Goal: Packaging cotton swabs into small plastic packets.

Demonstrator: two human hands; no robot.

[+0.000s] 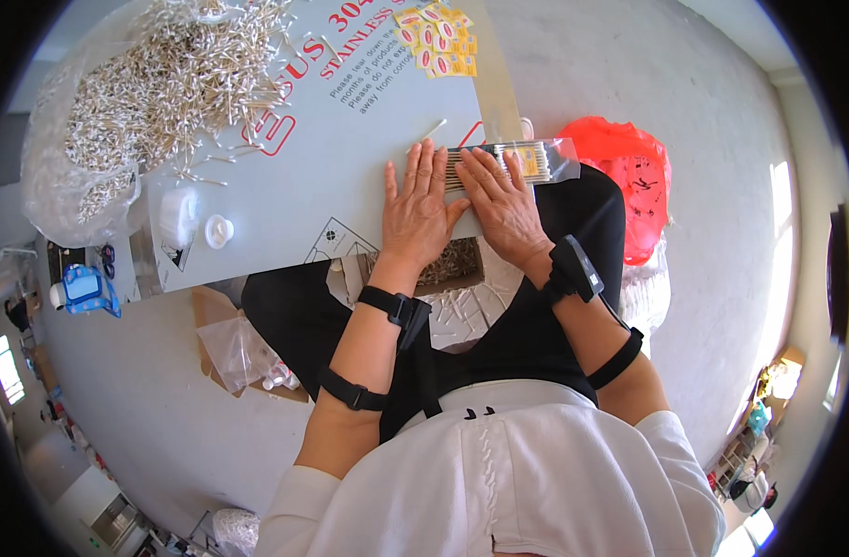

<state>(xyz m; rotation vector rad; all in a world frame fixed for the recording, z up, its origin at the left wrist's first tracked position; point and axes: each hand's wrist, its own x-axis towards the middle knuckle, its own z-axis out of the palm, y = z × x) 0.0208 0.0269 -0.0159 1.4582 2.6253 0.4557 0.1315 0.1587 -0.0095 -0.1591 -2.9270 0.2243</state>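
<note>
White shirt; hands (palms down) at bagged swabs.

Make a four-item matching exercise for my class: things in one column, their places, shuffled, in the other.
1. Red plastic bag
2. Loose cotton swab heap
3. Yellow-and-white labels
4. Clear packet of cotton swabs

A. On the right side of the grey tabletop, farther out than the right hand
B. Partly covered by the right hand
C. Beside the person's right knee
D. In and around a clear bag

Pairs: 1-C, 2-D, 3-A, 4-B
</note>
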